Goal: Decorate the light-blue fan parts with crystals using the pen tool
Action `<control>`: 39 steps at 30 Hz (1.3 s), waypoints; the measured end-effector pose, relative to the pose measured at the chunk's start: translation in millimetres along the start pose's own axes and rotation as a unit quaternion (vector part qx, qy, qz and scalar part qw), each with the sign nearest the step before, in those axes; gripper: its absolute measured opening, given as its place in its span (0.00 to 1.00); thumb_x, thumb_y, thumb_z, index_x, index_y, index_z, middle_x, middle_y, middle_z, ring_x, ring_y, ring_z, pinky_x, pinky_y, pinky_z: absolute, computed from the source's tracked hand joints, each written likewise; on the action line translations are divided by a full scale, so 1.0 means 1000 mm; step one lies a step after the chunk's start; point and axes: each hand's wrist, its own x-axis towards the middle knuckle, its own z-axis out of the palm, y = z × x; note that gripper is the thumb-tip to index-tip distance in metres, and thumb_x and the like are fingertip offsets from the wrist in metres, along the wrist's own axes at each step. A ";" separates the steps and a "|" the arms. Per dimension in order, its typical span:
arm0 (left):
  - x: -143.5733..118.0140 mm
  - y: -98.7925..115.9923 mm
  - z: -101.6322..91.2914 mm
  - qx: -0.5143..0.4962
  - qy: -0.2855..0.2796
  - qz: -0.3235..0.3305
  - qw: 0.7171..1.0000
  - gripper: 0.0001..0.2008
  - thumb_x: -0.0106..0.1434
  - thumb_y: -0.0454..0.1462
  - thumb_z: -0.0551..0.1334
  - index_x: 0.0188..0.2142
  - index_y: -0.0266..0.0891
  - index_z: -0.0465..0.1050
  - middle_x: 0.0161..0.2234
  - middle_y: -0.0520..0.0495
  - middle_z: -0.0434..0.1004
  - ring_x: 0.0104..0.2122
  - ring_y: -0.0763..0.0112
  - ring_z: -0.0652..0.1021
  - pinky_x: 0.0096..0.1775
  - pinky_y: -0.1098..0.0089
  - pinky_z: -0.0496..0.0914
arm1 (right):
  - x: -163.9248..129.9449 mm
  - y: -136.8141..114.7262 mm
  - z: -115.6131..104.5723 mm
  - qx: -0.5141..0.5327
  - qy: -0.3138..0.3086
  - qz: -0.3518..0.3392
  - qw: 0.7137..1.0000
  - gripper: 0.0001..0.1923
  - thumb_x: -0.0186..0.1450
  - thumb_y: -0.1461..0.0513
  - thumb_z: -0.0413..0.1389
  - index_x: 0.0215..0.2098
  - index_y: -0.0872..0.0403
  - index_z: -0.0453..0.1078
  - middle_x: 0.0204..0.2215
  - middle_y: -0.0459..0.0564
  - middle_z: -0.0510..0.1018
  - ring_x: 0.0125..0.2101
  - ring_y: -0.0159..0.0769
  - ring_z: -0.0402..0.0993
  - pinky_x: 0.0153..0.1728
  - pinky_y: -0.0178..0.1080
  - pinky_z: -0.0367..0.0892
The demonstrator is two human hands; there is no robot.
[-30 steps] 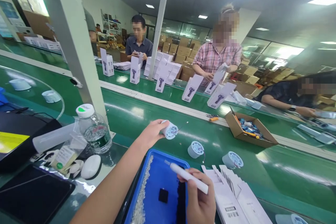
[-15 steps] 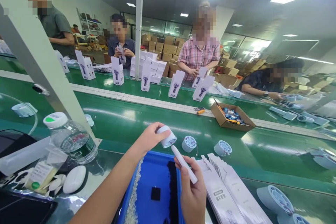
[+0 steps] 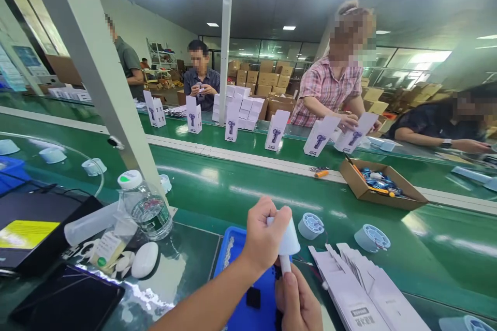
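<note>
My left hand (image 3: 261, 235) is closed around a light-blue round fan housing (image 3: 290, 239), thumb on top. My right hand (image 3: 302, 300) grips a white pen-shaped stick (image 3: 285, 262) from below. The stick's upper end meets the underside of the housing; whether it goes inside is hidden. Beneath both hands is a blue tray (image 3: 237, 315) with a small black square piece (image 3: 253, 298) and pale bits along one side. Just beyond, on the green belt, sit two more fan housings (image 3: 311, 226) (image 3: 371, 238) with thin wires.
Flattened white cartons (image 3: 359, 289) lie at right. At left are a water bottle (image 3: 149, 209), a white mouse (image 3: 145, 260) and a black tablet (image 3: 66, 300). An open cardboard box (image 3: 382, 186) of parts stands on the middle strip. Co-workers handle upright printed boxes (image 3: 276, 132) across the belt.
My view has turned left. My left hand has rolled over the fan housing, and the stick has tipped more upright, its end now against the housing. Across the belt, a person reaches to a printed box.
</note>
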 end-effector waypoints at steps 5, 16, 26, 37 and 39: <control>0.000 -0.005 0.000 0.011 -0.071 0.041 0.997 0.15 0.55 0.48 0.62 0.25 0.42 0.61 0.31 0.47 0.65 0.34 0.66 0.67 0.40 0.64 0.62 | 0.011 -0.014 -0.010 0.063 -0.025 0.062 0.996 0.24 0.65 0.45 0.49 0.37 0.57 0.70 0.14 0.36 0.52 0.14 0.26 0.48 0.15 0.31 0.48; 0.061 -0.054 -0.073 0.386 -0.123 0.008 0.914 0.18 0.54 0.45 0.63 0.43 0.44 0.66 0.38 0.45 0.69 0.39 0.60 0.71 0.40 0.64 0.65 | 0.019 -0.011 -0.018 -0.108 -0.056 -0.034 0.992 0.11 0.63 0.54 0.56 0.38 0.53 0.66 0.22 0.41 0.65 0.22 0.30 0.63 0.24 0.32 0.63; 0.079 -0.056 -0.104 0.524 0.013 -0.080 0.848 0.23 0.61 0.49 0.54 0.52 0.45 0.70 0.60 0.39 0.54 0.58 0.44 0.59 0.53 0.51 0.60 | 0.018 0.004 -0.015 -0.117 -0.157 -0.034 0.980 0.08 0.68 0.55 0.49 0.37 0.52 0.62 0.28 0.44 0.67 0.27 0.31 0.69 0.29 0.34 0.66; 0.090 -0.072 -0.166 0.536 0.169 -0.258 0.786 0.29 0.57 0.43 0.58 0.53 0.25 0.62 0.64 0.29 0.43 0.56 0.41 0.63 0.54 0.56 0.63 | 0.016 0.007 -0.018 -0.207 -0.140 -0.041 0.967 0.10 0.68 0.54 0.49 0.40 0.52 0.62 0.27 0.45 0.73 0.27 0.33 0.72 0.31 0.35 0.67; 0.089 -0.072 -0.169 0.533 0.191 -0.251 0.785 0.29 0.56 0.42 0.58 0.54 0.25 0.62 0.63 0.29 0.44 0.55 0.41 0.65 0.52 0.56 0.64 | 0.016 0.005 -0.017 -0.224 -0.147 -0.077 0.960 0.08 0.68 0.56 0.49 0.39 0.51 0.63 0.27 0.44 0.73 0.26 0.32 0.71 0.29 0.33 0.66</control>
